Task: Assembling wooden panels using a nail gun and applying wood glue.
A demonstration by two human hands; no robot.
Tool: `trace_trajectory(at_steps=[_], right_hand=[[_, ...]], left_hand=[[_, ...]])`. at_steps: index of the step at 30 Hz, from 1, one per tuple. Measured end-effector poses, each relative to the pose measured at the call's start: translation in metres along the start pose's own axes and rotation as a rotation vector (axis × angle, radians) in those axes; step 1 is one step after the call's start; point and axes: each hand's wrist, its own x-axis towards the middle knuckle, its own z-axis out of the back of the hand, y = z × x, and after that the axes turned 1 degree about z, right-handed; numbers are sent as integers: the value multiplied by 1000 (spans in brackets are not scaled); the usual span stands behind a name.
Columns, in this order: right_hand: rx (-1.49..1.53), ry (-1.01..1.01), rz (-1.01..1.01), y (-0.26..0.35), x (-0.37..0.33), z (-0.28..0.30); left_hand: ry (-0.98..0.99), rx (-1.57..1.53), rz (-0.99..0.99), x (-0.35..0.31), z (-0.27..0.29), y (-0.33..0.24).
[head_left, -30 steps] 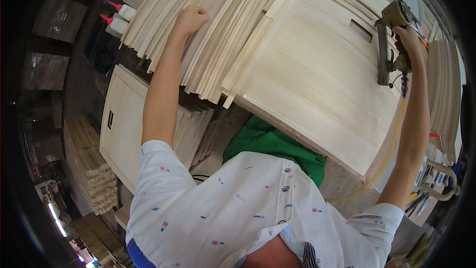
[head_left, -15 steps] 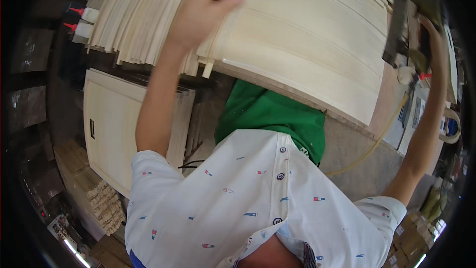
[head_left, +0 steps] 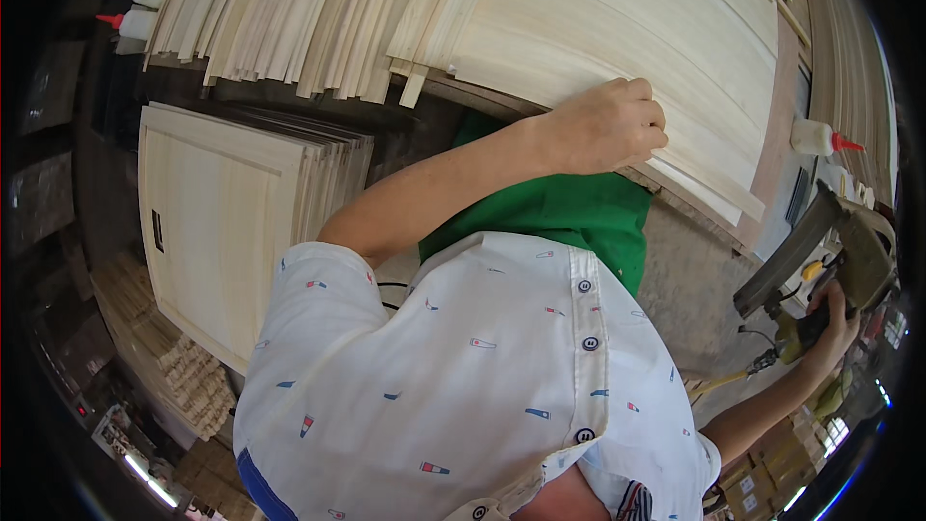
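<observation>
My left hand (head_left: 608,125) lies at the near edge of a pale wooden panel (head_left: 617,14), its fingers curled down and closed. Under them runs a narrow wooden strip (head_left: 725,191), whose right end juts slightly past the panel's side; the part beneath my fingers is hidden. Low at the far right, my right hand (head_left: 831,328) is wrapped round the handle of a nail gun (head_left: 863,256) with a long dark magazine. The nail gun is held off the workbench, apart from the panel. A yellowish air hose (head_left: 719,383) runs near its handle.
Long wooden strips (head_left: 280,10) are piled at the back left. Framed panels (head_left: 217,222) stand stacked to my left. A red-tipped glue bottle (head_left: 813,137) is on the right, with two more glue bottles (head_left: 137,23) at the far left. Brown boards (head_left: 849,77) lie at back right.
My left hand has come from above the strips, rightward and nearer, down to the panel's near edge. My right hand has lowered the nail gun toward me, away from the bench's far right.
</observation>
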Motion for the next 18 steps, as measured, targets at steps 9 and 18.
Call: trace_trajectory(at_steps=[9, 18], right_hand=[[87, -29, -105, -23, -31, -7], [-42, -131, -186, -19, -51, -2]], left_hand=[[46, -54, 32, -5, 5, 12], [167, -42, -86, -5, -5, 25]])
